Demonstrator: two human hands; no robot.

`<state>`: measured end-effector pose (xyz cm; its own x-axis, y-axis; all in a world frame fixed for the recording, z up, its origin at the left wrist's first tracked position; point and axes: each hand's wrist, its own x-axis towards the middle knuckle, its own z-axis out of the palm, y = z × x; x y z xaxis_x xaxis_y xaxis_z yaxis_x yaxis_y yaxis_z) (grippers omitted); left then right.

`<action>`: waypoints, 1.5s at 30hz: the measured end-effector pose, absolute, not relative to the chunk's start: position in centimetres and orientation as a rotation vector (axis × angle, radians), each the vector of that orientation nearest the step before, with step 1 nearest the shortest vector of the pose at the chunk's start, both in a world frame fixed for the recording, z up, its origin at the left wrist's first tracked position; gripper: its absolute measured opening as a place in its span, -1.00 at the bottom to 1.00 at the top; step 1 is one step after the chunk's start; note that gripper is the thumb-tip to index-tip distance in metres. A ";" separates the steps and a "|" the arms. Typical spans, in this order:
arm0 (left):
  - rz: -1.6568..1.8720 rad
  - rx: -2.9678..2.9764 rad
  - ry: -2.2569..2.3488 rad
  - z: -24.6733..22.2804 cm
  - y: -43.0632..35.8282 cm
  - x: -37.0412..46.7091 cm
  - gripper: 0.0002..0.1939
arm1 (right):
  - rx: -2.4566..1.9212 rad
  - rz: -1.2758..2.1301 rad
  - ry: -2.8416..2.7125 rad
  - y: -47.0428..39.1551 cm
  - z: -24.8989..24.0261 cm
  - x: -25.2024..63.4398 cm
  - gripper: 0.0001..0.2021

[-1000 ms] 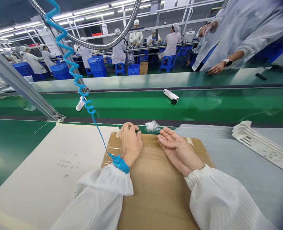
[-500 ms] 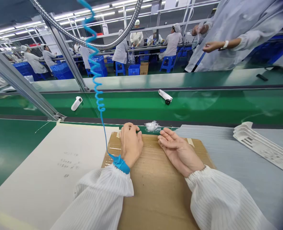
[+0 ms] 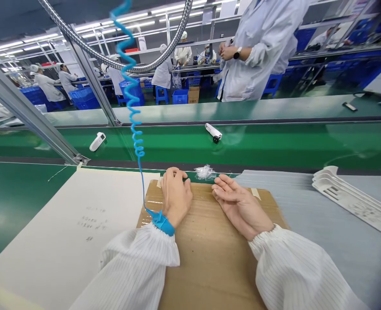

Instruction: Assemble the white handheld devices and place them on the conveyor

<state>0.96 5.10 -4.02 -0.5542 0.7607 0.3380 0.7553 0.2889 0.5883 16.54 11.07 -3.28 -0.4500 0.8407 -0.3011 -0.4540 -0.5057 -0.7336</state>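
My left hand [image 3: 176, 196] rests back-up on the far left part of a cardboard sheet [image 3: 210, 262]. Its fingers curl loosely with the thumb apart, and I see nothing in it. Around that wrist is a blue wrist strap [image 3: 162, 222] with a coiled blue cord [image 3: 134, 103] rising from it. My right hand [image 3: 238, 204] lies on its side at the cardboard's far right, palm turned inward, fingers loosely stretched and holding nothing. Between the fingertips of both hands, just past the cardboard, sits a small heap of clear plastic bits [image 3: 204, 172].
Two white handheld devices lie on the green conveyor belt [image 3: 164, 140]: one on the left [image 3: 97, 141], one near the middle [image 3: 213, 133]. Stacked white plastic parts [image 3: 354, 200] lie at right. A metal post [image 3: 32, 105] slants on the left. A person in white [image 3: 258, 56] stands across.
Both white devices on the belt have shifted slightly left. The person across has moved left, hands now close together. My hands have stayed in place.
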 end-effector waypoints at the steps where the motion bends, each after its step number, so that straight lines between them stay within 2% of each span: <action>1: 1.143 1.476 2.515 -4.0 5.1 1.0 -0.91 | -0.838 2.022 -0.738 11.1 -3.3 16.6 -0.57; 30: 1.161 1.472 2.514 -4.3 5.3 1.0 -0.90 | -0.812 2.038 -0.733 11.1 -3.5 16.8 -0.55; 36: 1.227 1.495 2.545 -4.7 5.3 -2.5 -0.93 | -0.810 2.026 -0.742 11.0 -3.4 16.6 -0.57; 41: 0.999 1.433 2.726 -4.6 6.2 -7.1 -0.88 | -0.768 2.062 -0.695 11.0 -3.4 16.4 -0.56; 45: 0.722 1.544 2.729 -2.4 10.6 -9.7 -0.78 | -0.728 2.085 -0.631 10.9 -3.3 16.3 -0.58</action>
<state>-9.68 10.65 -2.36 -0.5372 0.7959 0.2791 0.8298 0.4395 0.3439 16.30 10.87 -3.28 -0.4970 0.8235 -0.2735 -0.5335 -0.5385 -0.6522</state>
